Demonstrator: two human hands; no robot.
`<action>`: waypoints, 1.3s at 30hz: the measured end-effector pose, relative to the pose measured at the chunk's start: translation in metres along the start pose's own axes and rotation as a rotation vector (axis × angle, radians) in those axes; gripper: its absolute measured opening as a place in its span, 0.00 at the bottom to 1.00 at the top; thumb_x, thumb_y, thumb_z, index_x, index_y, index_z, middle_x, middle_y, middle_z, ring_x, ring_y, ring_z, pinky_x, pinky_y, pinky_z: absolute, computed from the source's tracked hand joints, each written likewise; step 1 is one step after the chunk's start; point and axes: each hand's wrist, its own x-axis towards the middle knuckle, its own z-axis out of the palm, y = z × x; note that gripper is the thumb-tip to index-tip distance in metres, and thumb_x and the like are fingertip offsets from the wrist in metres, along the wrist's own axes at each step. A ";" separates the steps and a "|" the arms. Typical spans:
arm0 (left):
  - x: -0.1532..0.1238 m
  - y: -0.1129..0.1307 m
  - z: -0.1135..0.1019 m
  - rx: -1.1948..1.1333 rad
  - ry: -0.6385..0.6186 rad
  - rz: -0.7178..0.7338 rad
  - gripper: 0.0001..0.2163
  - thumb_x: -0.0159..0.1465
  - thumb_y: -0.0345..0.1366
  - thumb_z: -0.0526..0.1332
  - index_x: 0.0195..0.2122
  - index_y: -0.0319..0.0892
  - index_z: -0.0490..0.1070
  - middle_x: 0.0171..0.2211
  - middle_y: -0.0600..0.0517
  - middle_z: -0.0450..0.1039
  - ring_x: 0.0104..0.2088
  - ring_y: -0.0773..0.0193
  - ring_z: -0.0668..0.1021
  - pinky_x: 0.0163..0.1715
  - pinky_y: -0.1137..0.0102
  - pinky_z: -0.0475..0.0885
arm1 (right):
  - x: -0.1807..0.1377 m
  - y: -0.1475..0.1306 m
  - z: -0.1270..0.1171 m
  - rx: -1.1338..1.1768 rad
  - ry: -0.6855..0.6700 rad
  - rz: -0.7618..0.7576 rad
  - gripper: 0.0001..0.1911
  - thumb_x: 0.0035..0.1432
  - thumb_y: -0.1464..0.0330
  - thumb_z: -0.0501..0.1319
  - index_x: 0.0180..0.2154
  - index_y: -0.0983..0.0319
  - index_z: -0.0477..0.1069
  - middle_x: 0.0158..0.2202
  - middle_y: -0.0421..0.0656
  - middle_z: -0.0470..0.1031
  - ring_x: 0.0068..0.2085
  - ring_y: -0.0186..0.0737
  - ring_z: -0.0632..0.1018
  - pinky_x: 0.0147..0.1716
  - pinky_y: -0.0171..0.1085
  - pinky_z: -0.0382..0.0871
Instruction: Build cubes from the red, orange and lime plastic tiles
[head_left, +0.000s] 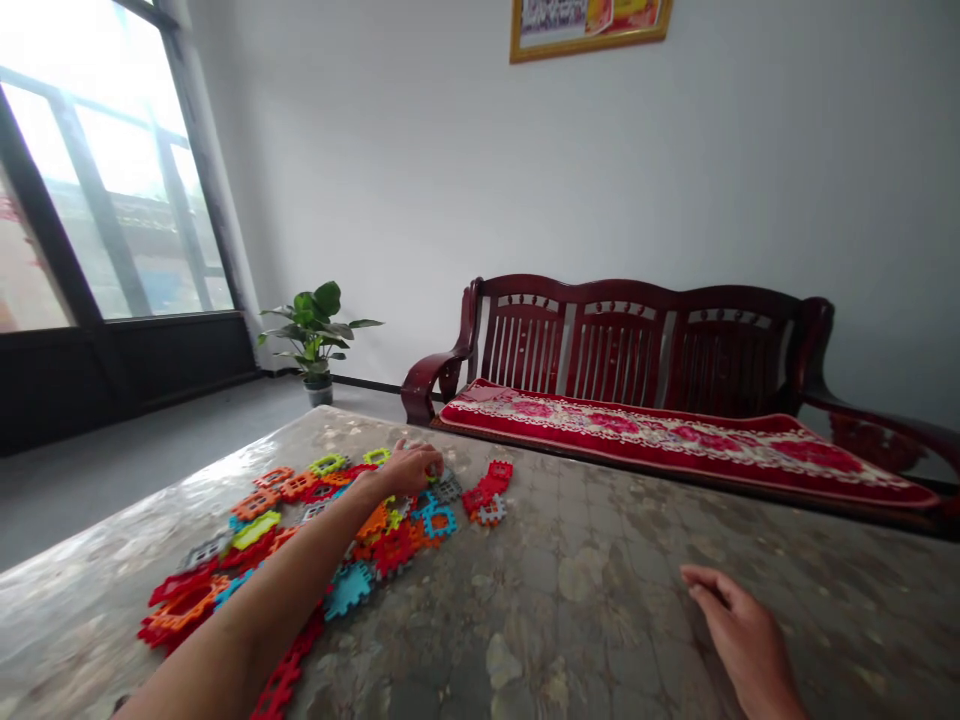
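My left hand (pixel 411 468) reaches far out over a heap of flat plastic interlocking tiles (pixel 330 530) in red, orange, blue, green and grey. Its fingers are curled down on a small green tile (pixel 433 474) at the heap's far edge. A short red assembled strip of tiles (pixel 487 490) lies just right of that hand. My right hand (pixel 739 630) rests on the table (pixel 600 600) at the lower right, fingers stretched flat, holding nothing and well apart from the tiles.
The table has a glossy patterned cover. Behind it stands a dark red wooden bench (pixel 645 350) with a red flowered cushion (pixel 675 440). A potted plant (pixel 316 335) stands by the wall, beside a large window (pixel 97 200). A framed picture (pixel 589 25) hangs above.
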 end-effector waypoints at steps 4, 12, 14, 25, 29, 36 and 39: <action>-0.001 -0.005 -0.018 0.035 -0.054 -0.015 0.14 0.48 0.23 0.59 0.29 0.50 0.78 0.42 0.53 0.80 0.55 0.52 0.73 0.63 0.44 0.52 | 0.000 -0.002 0.000 -0.005 -0.016 0.029 0.20 0.44 0.54 0.58 0.32 0.59 0.80 0.38 0.45 0.83 0.42 0.51 0.81 0.40 0.41 0.73; 0.037 0.102 0.001 0.034 0.093 0.105 0.23 0.65 0.48 0.53 0.61 0.54 0.65 0.67 0.48 0.58 0.67 0.48 0.57 0.64 0.40 0.46 | 0.000 -0.002 0.000 -0.006 -0.017 0.032 0.20 0.44 0.54 0.58 0.32 0.59 0.79 0.37 0.46 0.83 0.41 0.52 0.81 0.40 0.41 0.72; 0.045 0.127 0.019 0.034 0.069 0.143 0.27 0.65 0.53 0.52 0.64 0.53 0.61 0.69 0.46 0.54 0.68 0.46 0.56 0.63 0.39 0.48 | 0.000 -0.003 0.000 0.001 -0.019 0.038 0.20 0.44 0.54 0.57 0.33 0.59 0.79 0.38 0.46 0.83 0.42 0.52 0.80 0.41 0.41 0.72; 0.006 0.097 0.049 0.198 0.139 0.066 0.17 0.65 0.36 0.52 0.51 0.44 0.74 0.55 0.38 0.72 0.64 0.44 0.63 0.63 0.37 0.38 | 0.000 -0.003 0.001 0.018 -0.023 0.029 0.20 0.44 0.54 0.58 0.33 0.59 0.79 0.38 0.46 0.83 0.42 0.52 0.80 0.40 0.42 0.72; -0.013 0.080 0.037 0.252 0.161 -0.010 0.15 0.61 0.32 0.54 0.46 0.42 0.77 0.48 0.37 0.76 0.62 0.42 0.64 0.62 0.36 0.34 | 0.000 -0.005 0.000 0.020 -0.002 0.004 0.20 0.43 0.53 0.58 0.32 0.59 0.79 0.37 0.46 0.83 0.41 0.52 0.80 0.40 0.42 0.72; -0.076 0.038 0.001 0.225 0.282 -0.228 0.18 0.65 0.38 0.52 0.53 0.46 0.74 0.62 0.41 0.66 0.66 0.44 0.59 0.64 0.40 0.37 | 0.000 -0.003 -0.004 0.049 0.006 -0.013 0.19 0.42 0.54 0.60 0.32 0.60 0.79 0.36 0.46 0.83 0.41 0.52 0.80 0.40 0.41 0.72; -0.142 0.008 -0.001 0.153 0.330 -0.442 0.22 0.66 0.43 0.50 0.61 0.52 0.66 0.65 0.46 0.62 0.68 0.46 0.57 0.65 0.42 0.40 | 0.003 0.003 -0.003 0.046 -0.002 0.007 0.20 0.41 0.55 0.60 0.33 0.60 0.79 0.36 0.46 0.83 0.41 0.52 0.80 0.40 0.42 0.71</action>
